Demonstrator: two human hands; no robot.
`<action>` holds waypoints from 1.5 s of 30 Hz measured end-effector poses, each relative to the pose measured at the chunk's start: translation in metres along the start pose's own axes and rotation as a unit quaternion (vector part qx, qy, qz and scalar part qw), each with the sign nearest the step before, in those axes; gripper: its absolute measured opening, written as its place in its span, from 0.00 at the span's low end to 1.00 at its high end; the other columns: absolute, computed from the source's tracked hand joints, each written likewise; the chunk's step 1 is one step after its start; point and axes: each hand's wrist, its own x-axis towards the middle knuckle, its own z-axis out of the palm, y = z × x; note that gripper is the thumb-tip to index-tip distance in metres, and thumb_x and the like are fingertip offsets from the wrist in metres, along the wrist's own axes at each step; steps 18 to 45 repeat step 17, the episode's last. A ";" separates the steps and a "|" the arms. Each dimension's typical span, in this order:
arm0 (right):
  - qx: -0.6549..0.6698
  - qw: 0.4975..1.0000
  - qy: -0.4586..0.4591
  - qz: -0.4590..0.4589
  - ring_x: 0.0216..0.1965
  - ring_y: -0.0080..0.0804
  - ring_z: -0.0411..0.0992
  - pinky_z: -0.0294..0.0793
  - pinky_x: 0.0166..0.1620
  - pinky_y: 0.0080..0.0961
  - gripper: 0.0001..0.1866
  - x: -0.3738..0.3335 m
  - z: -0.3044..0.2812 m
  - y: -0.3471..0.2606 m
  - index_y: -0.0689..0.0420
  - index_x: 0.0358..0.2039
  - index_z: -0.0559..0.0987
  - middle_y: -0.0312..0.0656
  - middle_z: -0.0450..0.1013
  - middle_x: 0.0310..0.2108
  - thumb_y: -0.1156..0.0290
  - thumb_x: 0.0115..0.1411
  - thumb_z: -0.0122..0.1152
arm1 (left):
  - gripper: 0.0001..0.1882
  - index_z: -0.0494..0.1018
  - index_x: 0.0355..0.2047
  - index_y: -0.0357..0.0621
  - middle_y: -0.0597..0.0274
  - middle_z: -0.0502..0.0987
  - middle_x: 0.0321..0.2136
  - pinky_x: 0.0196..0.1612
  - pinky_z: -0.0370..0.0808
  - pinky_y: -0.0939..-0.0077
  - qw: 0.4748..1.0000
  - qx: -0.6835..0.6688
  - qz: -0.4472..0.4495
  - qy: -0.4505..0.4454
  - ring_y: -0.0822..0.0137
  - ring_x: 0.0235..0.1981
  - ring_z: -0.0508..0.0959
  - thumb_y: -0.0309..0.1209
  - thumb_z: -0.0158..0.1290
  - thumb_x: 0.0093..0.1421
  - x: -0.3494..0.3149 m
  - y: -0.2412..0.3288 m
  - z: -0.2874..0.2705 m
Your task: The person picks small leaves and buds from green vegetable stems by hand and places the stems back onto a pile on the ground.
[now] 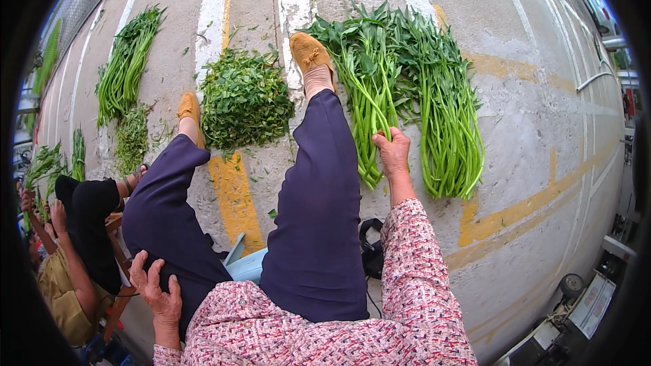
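My right hand (394, 152) is closed around the stems of a few long green water spinach stalks (374, 110). Their leafy ends point away from me, over the left of two large water spinach piles on the ground. Just right of this hand lies the other pile (444, 112), its bare stems toward me. On my left thigh rests my left hand (157, 291), fingers apart and holding nothing. Between my feet is a low heap of plucked leaves and short pieces (244, 98).
I sit on a light blue seat (249, 266), with a black strapped item (371, 247) at my right hip. At left, another person (71, 278) sits handling greens near a further water spinach bundle (129, 64) and small leaf heap (132, 137). A vehicle (576, 312) stands at lower right.
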 end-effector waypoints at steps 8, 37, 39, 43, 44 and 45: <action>0.120 0.990 -0.018 0.070 0.21 0.17 0.64 0.63 0.24 0.15 0.09 -0.021 -0.004 -0.053 0.57 0.29 0.74 0.30 0.69 0.23 0.81 0.47 0.62 | 0.19 0.72 0.39 0.41 0.50 0.64 0.55 0.60 0.52 0.57 1.000 -0.011 -0.001 0.011 0.51 0.58 0.62 0.22 0.53 0.42 -0.003 -0.001 0.000; 0.013 1.000 -0.008 0.008 0.25 0.23 0.69 0.72 0.32 0.22 0.08 -0.012 0.025 -0.037 0.61 0.25 0.75 0.36 0.71 0.22 0.80 0.43 0.64 | 0.20 0.72 0.39 0.41 0.50 0.64 0.55 0.60 0.52 0.57 1.000 -0.016 -0.011 0.013 0.51 0.58 0.61 0.22 0.53 0.42 -0.005 -0.003 0.002; 0.013 1.000 -0.008 0.008 0.25 0.23 0.69 0.72 0.32 0.22 0.08 -0.012 0.025 -0.037 0.61 0.25 0.75 0.36 0.71 0.22 0.80 0.43 0.64 | 0.20 0.72 0.39 0.41 0.50 0.64 0.55 0.60 0.52 0.57 1.000 -0.016 -0.011 0.013 0.51 0.58 0.61 0.22 0.53 0.42 -0.005 -0.003 0.002; 0.013 1.000 -0.008 0.008 0.25 0.23 0.69 0.72 0.32 0.22 0.08 -0.012 0.025 -0.037 0.61 0.25 0.75 0.36 0.71 0.22 0.80 0.43 0.64 | 0.20 0.72 0.39 0.41 0.50 0.64 0.55 0.60 0.52 0.57 1.000 -0.016 -0.011 0.013 0.51 0.58 0.61 0.22 0.53 0.42 -0.005 -0.003 0.002; 0.013 1.000 -0.008 0.008 0.25 0.23 0.69 0.72 0.32 0.22 0.08 -0.012 0.025 -0.037 0.61 0.25 0.75 0.36 0.71 0.22 0.80 0.43 0.64 | 0.20 0.72 0.39 0.41 0.50 0.64 0.55 0.60 0.52 0.57 1.000 -0.016 -0.011 0.013 0.51 0.58 0.61 0.22 0.53 0.42 -0.005 -0.003 0.002; 0.013 1.000 -0.008 0.008 0.25 0.23 0.69 0.72 0.32 0.22 0.08 -0.012 0.025 -0.037 0.61 0.25 0.75 0.36 0.71 0.22 0.80 0.43 0.64 | 0.20 0.72 0.39 0.41 0.50 0.64 0.55 0.60 0.52 0.57 1.000 -0.016 -0.011 0.013 0.51 0.58 0.61 0.22 0.53 0.42 -0.005 -0.003 0.002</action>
